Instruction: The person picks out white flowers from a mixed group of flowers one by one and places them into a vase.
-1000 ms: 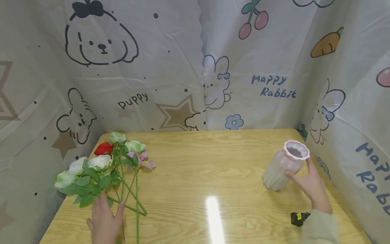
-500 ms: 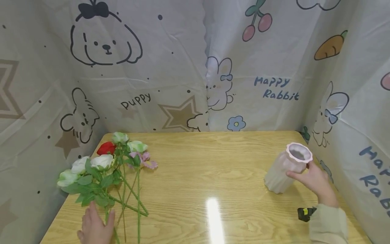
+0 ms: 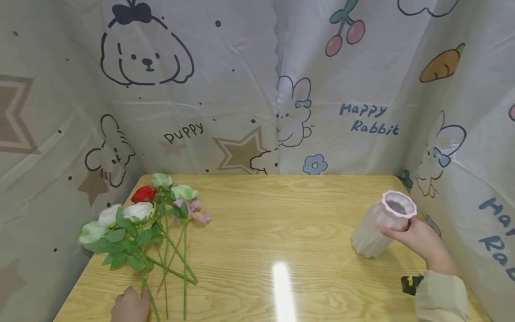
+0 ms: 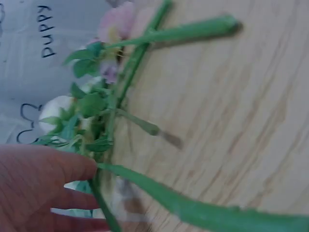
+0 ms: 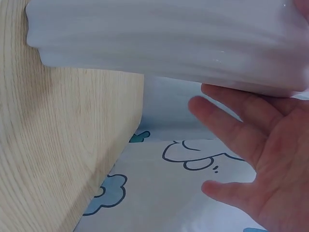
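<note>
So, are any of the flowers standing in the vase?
No, the head view shows no stem rising from the vase that the right hand holds; the flowers are over on the table's left side.

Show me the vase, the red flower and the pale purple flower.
Vase (image 3: pixel 373 229): head view, on its ribbed outer wall.
Red flower (image 3: pixel 143 194): head view, on its petals.
Pale purple flower (image 3: pixel 196 206): head view, on a petal.
</note>
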